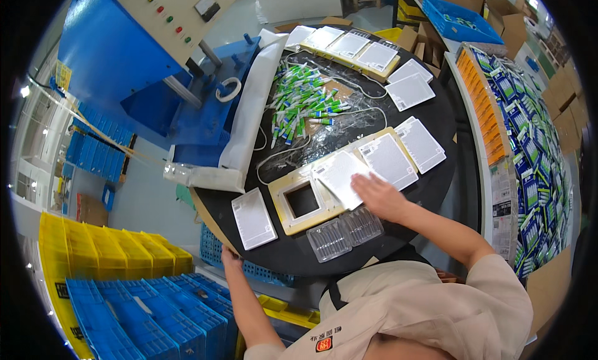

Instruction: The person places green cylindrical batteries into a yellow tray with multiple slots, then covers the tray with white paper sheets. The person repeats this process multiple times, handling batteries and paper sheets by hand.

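Note:
My right hand (379,196) lies over a white backing card (336,175), fingers stretched out along its right side. That card sits askew on a cream, yellow-edged fixture (293,218) with a square opening left uncovered at its left end. Another white card (387,160) lies on the fixture's right part. My left hand (230,258) is low at the left rim of the round black table (293,254), its fingers mostly hidden. Near it on the tabletop rests a single white card (254,218). Two clear ribbed plastic blister trays (330,240) lie in front of the fixture.
Green-and-white tubes (305,101) are heaped mid-table beside cables. A second fixture (349,51) with cards stands at the back. A blue press machine (187,98) rises at left. Stacked blue crates (143,316) stand lower left; packaged goods (523,142) fill a right-hand bench.

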A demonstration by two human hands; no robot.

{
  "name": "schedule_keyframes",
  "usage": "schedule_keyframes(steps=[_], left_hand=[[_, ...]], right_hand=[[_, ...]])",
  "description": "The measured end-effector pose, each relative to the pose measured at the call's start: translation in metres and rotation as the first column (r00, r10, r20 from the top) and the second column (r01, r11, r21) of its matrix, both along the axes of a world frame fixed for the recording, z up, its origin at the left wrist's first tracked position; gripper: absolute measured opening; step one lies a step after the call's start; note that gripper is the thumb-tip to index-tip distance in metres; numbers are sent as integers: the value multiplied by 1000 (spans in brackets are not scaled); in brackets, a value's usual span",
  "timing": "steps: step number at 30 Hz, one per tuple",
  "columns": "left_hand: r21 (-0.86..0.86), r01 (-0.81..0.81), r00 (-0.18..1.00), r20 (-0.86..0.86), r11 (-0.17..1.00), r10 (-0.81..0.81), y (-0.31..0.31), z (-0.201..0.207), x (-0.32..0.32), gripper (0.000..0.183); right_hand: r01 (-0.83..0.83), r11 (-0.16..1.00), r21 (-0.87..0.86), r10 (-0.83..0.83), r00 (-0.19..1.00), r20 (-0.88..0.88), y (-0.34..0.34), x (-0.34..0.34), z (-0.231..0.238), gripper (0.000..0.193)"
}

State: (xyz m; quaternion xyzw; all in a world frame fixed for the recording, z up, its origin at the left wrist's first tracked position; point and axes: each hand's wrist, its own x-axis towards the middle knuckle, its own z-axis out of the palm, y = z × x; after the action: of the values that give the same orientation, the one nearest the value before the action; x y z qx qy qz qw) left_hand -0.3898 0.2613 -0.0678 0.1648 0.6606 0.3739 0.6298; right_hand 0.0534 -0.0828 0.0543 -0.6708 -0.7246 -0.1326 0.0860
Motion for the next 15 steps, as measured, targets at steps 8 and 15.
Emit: schedule_keyframes(steps=[8,15], left_hand=[[356,911,271,-896,-206,-351,-207,106,122,33],[-140,759,-179,-984,-636,3,-219,108,163,23]], right_hand=[[194,979,-56,-186,975,122,-69,49,2,49],[493,858,144,-381,799,-466,-99,103,-9,33]])
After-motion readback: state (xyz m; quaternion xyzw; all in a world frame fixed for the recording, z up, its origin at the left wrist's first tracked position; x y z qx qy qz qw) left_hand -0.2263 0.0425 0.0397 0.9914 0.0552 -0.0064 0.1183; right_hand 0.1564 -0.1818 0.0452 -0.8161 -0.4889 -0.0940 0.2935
